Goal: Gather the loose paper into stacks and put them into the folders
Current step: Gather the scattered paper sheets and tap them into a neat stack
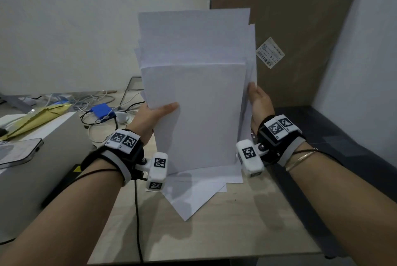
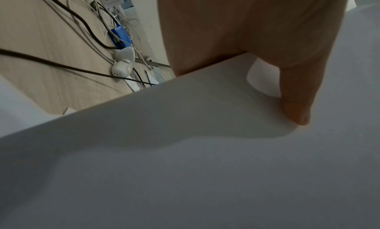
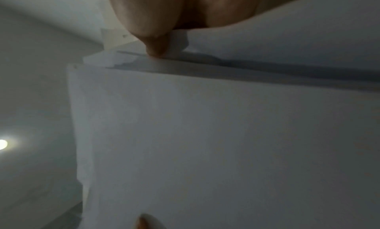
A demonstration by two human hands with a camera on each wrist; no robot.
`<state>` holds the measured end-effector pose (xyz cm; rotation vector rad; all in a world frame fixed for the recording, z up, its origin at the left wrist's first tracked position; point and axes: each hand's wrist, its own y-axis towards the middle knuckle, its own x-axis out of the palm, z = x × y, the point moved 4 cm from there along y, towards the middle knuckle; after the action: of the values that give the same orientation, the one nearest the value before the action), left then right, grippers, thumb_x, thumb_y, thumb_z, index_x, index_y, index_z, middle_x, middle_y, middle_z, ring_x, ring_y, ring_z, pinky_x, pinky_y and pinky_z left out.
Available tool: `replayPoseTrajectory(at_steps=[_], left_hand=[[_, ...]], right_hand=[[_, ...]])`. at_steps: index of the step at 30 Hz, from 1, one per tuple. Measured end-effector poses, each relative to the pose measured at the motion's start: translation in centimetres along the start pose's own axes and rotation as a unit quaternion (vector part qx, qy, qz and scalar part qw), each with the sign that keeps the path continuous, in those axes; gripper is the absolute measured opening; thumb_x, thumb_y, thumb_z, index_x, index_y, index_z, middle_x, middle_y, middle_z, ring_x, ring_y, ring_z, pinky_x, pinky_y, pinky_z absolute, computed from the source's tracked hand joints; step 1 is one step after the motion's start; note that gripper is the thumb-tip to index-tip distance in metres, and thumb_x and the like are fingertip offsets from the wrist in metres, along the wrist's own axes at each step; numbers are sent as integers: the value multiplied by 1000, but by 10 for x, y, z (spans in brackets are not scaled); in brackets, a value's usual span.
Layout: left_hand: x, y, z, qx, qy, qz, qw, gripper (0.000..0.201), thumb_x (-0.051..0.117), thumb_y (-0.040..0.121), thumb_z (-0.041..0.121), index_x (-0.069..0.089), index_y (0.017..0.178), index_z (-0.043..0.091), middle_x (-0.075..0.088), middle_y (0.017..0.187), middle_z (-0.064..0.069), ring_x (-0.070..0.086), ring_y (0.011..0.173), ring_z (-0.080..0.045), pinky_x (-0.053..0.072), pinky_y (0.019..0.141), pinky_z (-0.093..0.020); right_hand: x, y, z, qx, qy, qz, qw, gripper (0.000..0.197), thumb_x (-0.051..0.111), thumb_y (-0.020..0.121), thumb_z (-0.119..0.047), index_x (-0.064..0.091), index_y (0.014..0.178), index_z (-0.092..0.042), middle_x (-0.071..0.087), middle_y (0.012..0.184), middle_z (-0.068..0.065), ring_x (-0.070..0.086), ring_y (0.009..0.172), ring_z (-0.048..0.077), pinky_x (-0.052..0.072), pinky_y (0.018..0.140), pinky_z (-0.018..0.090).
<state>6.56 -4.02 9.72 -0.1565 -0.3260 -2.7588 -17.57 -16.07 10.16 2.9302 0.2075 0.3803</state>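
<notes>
An uneven stack of white paper (image 1: 197,94) stands upright over the wooden table (image 1: 247,222), its sheets staggered at the top. My left hand (image 1: 154,115) grips its left edge, thumb across the front sheet. My right hand (image 1: 258,100) holds the right edge, thumb on the sheets' edge. The left wrist view shows the thumb (image 2: 296,105) pressed on the paper (image 2: 205,151). In the right wrist view the right hand (image 3: 156,44) pinches the paper (image 3: 226,135) edges. More loose sheets (image 1: 193,192) lie flat on the table under the stack. No folder is visible.
A large cardboard box (image 1: 290,36) leans on the wall behind. At left are a grey box (image 1: 43,158) with a phone (image 1: 19,152) on it, a yellow envelope (image 1: 36,118), tangled cables (image 1: 96,115) and a blue device (image 1: 102,110).
</notes>
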Motion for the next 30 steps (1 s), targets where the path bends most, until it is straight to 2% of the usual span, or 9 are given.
replayPoseTrajectory(at_steps=[6, 10, 14, 17, 19, 21, 23, 25, 30], left_hand=[[1, -1, -1, 1, 14, -11, 1000, 25, 72, 78, 6, 68, 100, 17, 74, 97, -2, 70, 87, -20, 59, 78, -34], [0, -3, -4, -9, 5, 7, 1000, 31, 78, 71, 12, 69, 100, 16, 72, 104, -7, 68, 94, -25, 58, 84, -38], [-2, -4, -6, -16, 4, 10, 1000, 52, 84, 56, 26, 68, 104, 15, 71, 110, -10, 69, 97, -26, 58, 82, -38], [-2, -4, -7, -17, 4, 6, 1000, 60, 84, 58, 25, 65, 113, 12, 70, 113, -11, 68, 101, -28, 57, 82, -39], [-4, -4, -8, -21, 5, 10, 1000, 62, 84, 57, 25, 64, 115, 13, 70, 114, -10, 68, 101, -27, 57, 83, -38], [-4, -5, -8, -27, 7, 11, 1000, 64, 84, 54, 29, 65, 113, 14, 71, 113, -9, 68, 102, -26, 57, 83, -37], [-4, -6, -11, -31, 10, 17, 999, 66, 85, 55, 29, 64, 116, 12, 70, 114, -9, 68, 104, -28, 56, 86, -39], [-5, -6, -12, -28, 11, 23, 999, 57, 83, 62, 24, 64, 114, 11, 70, 114, -10, 67, 105, -29, 57, 85, -38], [-5, -7, -1, -7, 21, 24, 999, 63, 84, 53, 30, 66, 111, 14, 70, 115, -9, 67, 104, -27, 55, 89, -40]], right_hand=[[-4, 2, 29, 121, -48, -37, 991, 94, 45, 71, -76, 41, 142, -15, 45, 144, 1, 42, 132, 21, 29, 114, 42], [-9, -3, 14, -40, -155, -38, 986, 19, 47, 97, -28, 64, 98, -19, 60, 92, -7, 54, 83, 4, 41, 83, 23], [-13, 1, 13, -110, -197, -6, 974, 20, 51, 95, -17, 57, 76, -12, 51, 66, -4, 44, 54, -3, 38, 55, 11], [-12, 6, 8, -71, -76, 40, 994, 22, 53, 94, -20, 56, 76, -7, 49, 66, 7, 45, 61, 16, 40, 60, 24], [-5, 10, 9, -35, -1, 18, 999, 25, 51, 95, -21, 56, 72, -13, 57, 65, 1, 51, 60, 13, 45, 61, 24], [2, 15, 16, 17, -19, -26, 999, 25, 50, 93, -37, 65, 96, -17, 68, 96, 0, 62, 90, 13, 49, 89, 30], [2, 11, 24, 84, -65, -67, 992, 70, 45, 81, -68, 51, 132, -20, 55, 135, 0, 50, 125, 18, 33, 111, 39], [4, 3, 28, 124, -58, -124, 983, 107, 40, 60, -90, 34, 146, -26, 38, 150, -4, 36, 138, 16, 23, 117, 41], [4, 5, 31, 52, -134, -181, 973, 111, 78, 46, -71, 42, 138, -20, 49, 141, 5, 45, 132, 22, 34, 111, 47]])
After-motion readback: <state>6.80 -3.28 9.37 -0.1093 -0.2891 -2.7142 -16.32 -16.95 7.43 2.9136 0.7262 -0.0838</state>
